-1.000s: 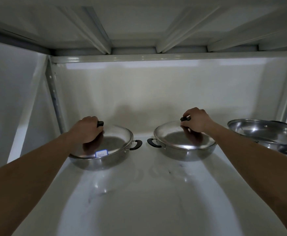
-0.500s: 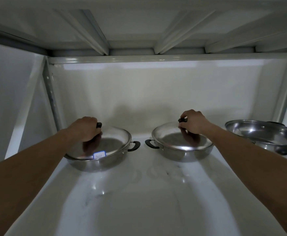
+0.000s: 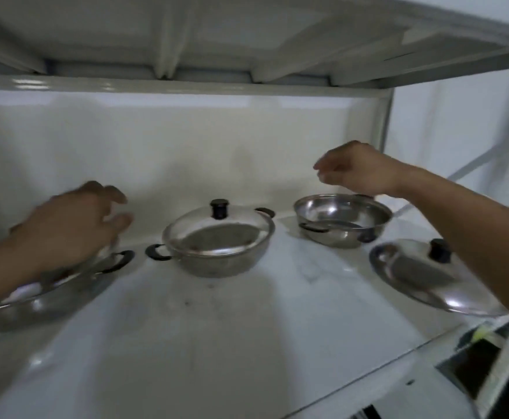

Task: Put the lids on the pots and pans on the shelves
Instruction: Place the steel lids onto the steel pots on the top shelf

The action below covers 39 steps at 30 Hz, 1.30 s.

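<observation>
A: Nearest on the shelf (image 3: 217, 343), far right: a loose steel lid (image 3: 428, 279) with a black knob, lying flat on the shelf, partly hidden by the right forearm. Not on any pot.

B: Left side?

A: Left pan (image 3: 44, 294) at the left edge, blurred, glass lid on it as far as I can tell. Left hand (image 3: 71, 228) hovers just over it, fingers spread apart, gripping nothing. Contact with the lid: cannot tell, too much blur.

B: Middle?

A: Middle pan (image 3: 217, 252), farther back, black side handles. Its glass lid (image 3: 213, 231) sits seated on the rim, black knob upright on top. No hand on it.

B: And behind the loose lid?

A: Open pan (image 3: 342, 219), right of the middle pan and just beyond the loose lid, apart from both. Uncovered, bare steel inside.

B: Right hand?

A: Right hand (image 3: 356, 170) is in the air above the open pan's far rim, fingers loosely curled but apart, empty. White back wall (image 3: 186, 146) sits behind everything.
</observation>
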### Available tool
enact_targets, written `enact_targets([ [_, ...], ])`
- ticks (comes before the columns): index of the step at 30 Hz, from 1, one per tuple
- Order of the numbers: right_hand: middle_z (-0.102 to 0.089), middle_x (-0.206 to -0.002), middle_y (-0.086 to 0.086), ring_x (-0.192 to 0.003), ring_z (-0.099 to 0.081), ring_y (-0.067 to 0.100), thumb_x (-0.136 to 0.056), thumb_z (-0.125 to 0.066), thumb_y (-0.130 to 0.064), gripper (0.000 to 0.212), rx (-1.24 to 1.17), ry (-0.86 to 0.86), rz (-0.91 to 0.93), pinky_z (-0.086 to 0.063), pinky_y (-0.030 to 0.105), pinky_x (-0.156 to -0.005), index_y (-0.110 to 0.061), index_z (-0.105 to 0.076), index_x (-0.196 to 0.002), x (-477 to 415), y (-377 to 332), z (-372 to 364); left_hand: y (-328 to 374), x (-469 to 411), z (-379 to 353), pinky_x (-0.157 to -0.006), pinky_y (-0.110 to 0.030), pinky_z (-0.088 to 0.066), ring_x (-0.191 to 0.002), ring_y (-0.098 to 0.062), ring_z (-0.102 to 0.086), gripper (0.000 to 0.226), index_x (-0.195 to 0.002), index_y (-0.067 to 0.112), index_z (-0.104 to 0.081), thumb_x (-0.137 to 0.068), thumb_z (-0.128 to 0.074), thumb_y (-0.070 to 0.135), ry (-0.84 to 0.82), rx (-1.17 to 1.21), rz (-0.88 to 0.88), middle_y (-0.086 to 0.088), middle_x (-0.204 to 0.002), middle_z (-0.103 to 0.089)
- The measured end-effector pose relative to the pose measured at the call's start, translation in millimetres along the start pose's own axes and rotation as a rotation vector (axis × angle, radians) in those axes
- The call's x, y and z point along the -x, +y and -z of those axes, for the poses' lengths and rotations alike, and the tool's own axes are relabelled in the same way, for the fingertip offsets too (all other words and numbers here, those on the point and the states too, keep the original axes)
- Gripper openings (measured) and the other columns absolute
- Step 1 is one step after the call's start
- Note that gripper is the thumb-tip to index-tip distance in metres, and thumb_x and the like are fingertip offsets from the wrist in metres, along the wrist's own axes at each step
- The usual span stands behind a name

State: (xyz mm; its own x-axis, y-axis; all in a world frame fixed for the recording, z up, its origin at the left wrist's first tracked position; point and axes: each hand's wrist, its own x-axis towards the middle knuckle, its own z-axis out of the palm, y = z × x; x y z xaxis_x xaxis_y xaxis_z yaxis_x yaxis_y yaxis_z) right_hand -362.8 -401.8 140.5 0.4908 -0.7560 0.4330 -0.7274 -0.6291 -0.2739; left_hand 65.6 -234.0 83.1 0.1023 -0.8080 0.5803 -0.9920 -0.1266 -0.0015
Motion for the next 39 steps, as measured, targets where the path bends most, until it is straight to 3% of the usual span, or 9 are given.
enact_targets([
  [5,-0.076,-0.094,-0.009,-0.089,-0.069,0.009,-0.089,-0.069,-0.026,0.01,0.078,-0.09,-0.04,-0.055,0.034,-0.083,-0.026,-0.077,-0.094,68,116,34,167,4,-6,-0.067,-0.035,-0.052,-0.07,-0.021,-0.06,0.024,-0.081,0.029,-0.061,-0.087,-0.044,0.045,-0.16,0.117,-0.162,0.01,-0.076,-0.063],
  [10,-0.075,-0.094,-0.019,-0.084,-0.067,-0.009,-0.082,-0.075,-0.035,0.015,0.159,-0.182,0.002,-0.049,0.009,-0.074,-0.037,-0.072,-0.097,100,220,27,233,-25,-27,-0.078,-0.039,-0.052,-0.084,-0.025,-0.062,0.016,-0.084,0.031,-0.062,-0.091,-0.048,0.032,-0.171,0.14,0.026,0.008,-0.083,-0.066],
  [13,-0.071,-0.102,-0.019,-0.084,-0.068,-0.003,-0.081,-0.075,-0.041,0.029,0.129,-0.249,-0.004,-0.05,0.01,-0.072,-0.035,-0.07,-0.109,114,252,12,266,-44,-44,-0.079,-0.038,-0.052,-0.086,-0.027,-0.064,0.023,-0.086,0.018,-0.071,-0.091,-0.05,0.027,-0.204,0.264,0.143,0.001,-0.086,-0.071],
  [18,-0.069,-0.091,-0.011,-0.082,-0.063,0.007,-0.085,-0.068,-0.041,0.016,0.143,-0.273,0.089,-0.05,0.029,-0.077,-0.029,-0.069,-0.096,124,256,-4,319,-64,-89,-0.075,-0.042,-0.055,-0.078,-0.033,-0.067,0.028,-0.082,0.001,-0.068,-0.09,-0.05,0.022,-0.277,0.489,0.299,-0.018,-0.088,-0.073],
  [24,-0.071,-0.091,-0.013,-0.086,-0.062,0.002,-0.083,-0.069,-0.042,0.021,0.113,-0.3,0.124,-0.046,0.02,-0.08,-0.028,-0.074,-0.098,116,249,22,347,-85,-142,-0.057,-0.034,-0.051,-0.046,-0.025,-0.058,0.037,-0.105,-0.004,-0.06,-0.095,-0.048,0.03,-0.395,0.779,0.634,-0.024,-0.102,-0.072],
  [27,-0.076,-0.088,-0.016,-0.085,-0.067,-0.002,-0.077,-0.073,-0.045,0.022,-0.029,-0.239,0.1,-0.049,0.019,-0.078,-0.037,-0.074,-0.098,104,236,60,348,-90,-159,-0.044,-0.028,-0.045,-0.042,-0.021,-0.053,0.028,-0.109,-0.002,-0.055,-0.095,-0.049,0.022,-0.378,0.942,0.765,-0.019,-0.089,-0.068],
  [30,-0.076,-0.088,-0.022,-0.083,-0.069,-0.003,-0.073,-0.076,-0.046,0.024,-0.135,-0.128,0.075,-0.053,0.024,-0.073,-0.044,-0.073,-0.097,78,221,84,349,-88,-166,-0.039,-0.024,-0.039,-0.037,-0.019,-0.053,0.02,-0.086,-0.002,-0.06,-0.094,-0.05,0.013,-0.324,1.109,0.829,-0.015,-0.07,-0.067],
  [34,-0.077,-0.085,-0.014,-0.086,-0.068,0.003,-0.075,-0.079,-0.035,0.009,-0.128,-0.035,0.057,-0.052,0.026,-0.077,-0.032,-0.078,-0.084,19,193,70,354,-85,-167,-0.031,-0.017,-0.039,-0.027,-0.01,-0.046,0.021,-0.074,0.0,-0.06,-0.093,-0.05,0.0,-0.256,1.316,0.886,-0.013,-0.06,-0.06],
  [39,-0.074,-0.1,0.009,-0.097,-0.064,0.027,-0.084,-0.071,-0.032,0.031,0.08,-0.105,0.013,-0.051,0.036,-0.086,-0.007,-0.077,-0.102,-55,170,17,355,-85,-167,-0.032,-0.016,-0.039,-0.032,-0.011,-0.046,0.018,-0.075,-0.001,-0.059,-0.091,-0.051,-0.005,-0.215,1.363,0.901,-0.017,-0.066,-0.059],
])
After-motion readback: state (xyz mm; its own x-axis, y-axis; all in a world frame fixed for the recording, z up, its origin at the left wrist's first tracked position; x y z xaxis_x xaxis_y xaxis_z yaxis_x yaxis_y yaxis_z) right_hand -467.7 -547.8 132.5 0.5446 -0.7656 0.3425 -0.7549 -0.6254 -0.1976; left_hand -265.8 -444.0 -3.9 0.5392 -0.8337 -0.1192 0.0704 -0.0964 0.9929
